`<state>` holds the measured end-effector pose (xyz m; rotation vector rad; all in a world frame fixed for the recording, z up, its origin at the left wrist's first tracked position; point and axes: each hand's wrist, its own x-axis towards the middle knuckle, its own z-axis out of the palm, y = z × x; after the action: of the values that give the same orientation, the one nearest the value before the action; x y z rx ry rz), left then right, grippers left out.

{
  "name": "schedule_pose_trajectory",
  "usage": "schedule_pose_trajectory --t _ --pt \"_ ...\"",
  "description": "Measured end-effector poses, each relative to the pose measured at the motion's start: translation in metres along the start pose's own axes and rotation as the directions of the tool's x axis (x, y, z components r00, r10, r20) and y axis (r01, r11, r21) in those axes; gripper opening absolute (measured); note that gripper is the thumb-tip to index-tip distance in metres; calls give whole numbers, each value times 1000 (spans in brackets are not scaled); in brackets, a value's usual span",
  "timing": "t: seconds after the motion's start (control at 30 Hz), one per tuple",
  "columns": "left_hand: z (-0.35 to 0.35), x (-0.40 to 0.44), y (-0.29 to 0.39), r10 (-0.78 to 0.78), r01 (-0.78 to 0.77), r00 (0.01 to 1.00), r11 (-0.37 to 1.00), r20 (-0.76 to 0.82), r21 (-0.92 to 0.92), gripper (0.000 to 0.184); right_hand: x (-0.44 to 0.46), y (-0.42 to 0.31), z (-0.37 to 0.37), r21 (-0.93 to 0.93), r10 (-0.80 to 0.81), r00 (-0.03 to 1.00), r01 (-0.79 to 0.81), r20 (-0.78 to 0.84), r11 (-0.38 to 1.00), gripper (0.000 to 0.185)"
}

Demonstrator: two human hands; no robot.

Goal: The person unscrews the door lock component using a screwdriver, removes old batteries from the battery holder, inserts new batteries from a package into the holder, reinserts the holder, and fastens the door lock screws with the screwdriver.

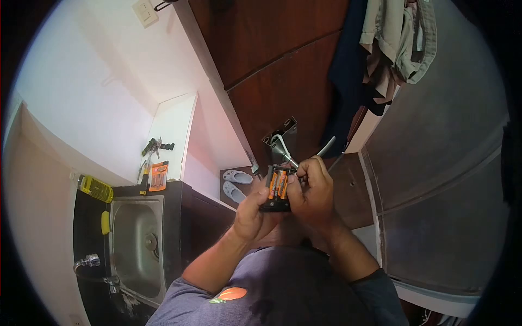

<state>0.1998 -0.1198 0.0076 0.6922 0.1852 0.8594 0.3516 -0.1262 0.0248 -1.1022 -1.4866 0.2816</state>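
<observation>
In front of my chest, my left hand (pixel 251 213) is closed around the left side of a black battery holder (pixel 274 205), thumb along its edge. Orange batteries (pixel 278 185) lie side by side in it. My right hand (pixel 314 190) has its fingers curled at the holder's right edge, with the thumb pressed against it. Whether a smaller piece is hidden in those fingers I cannot tell. Just beyond the hands is a metal housing (pixel 283 136) with a pale cable (pixel 278 142). A curved metal lever (pixel 327 145) sticks out above my right hand.
To the left is a steel sink (pixel 136 209) with a tap (pixel 89 261), a yellow sponge (pixel 105 223) and a bottle of yellow liquid (pixel 95 188). An orange battery pack (pixel 159 176) and keys (pixel 156 145) lie near the ledge. Grey clogs (pixel 236 176) stand below; clothes (pixel 402 38) hang by the brown door (pixel 272 32).
</observation>
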Motion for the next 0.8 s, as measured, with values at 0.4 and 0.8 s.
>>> schedule_pose_trajectory --t 0.4,0.8 --pt "11 6 7 35 -36 999 999 32 8 72 3 -3 -8 261 53 991 -20 -120 965 15" --pt "11 5 8 17 -8 996 996 -93 86 76 15 -15 -6 118 -10 992 -5 122 993 18"
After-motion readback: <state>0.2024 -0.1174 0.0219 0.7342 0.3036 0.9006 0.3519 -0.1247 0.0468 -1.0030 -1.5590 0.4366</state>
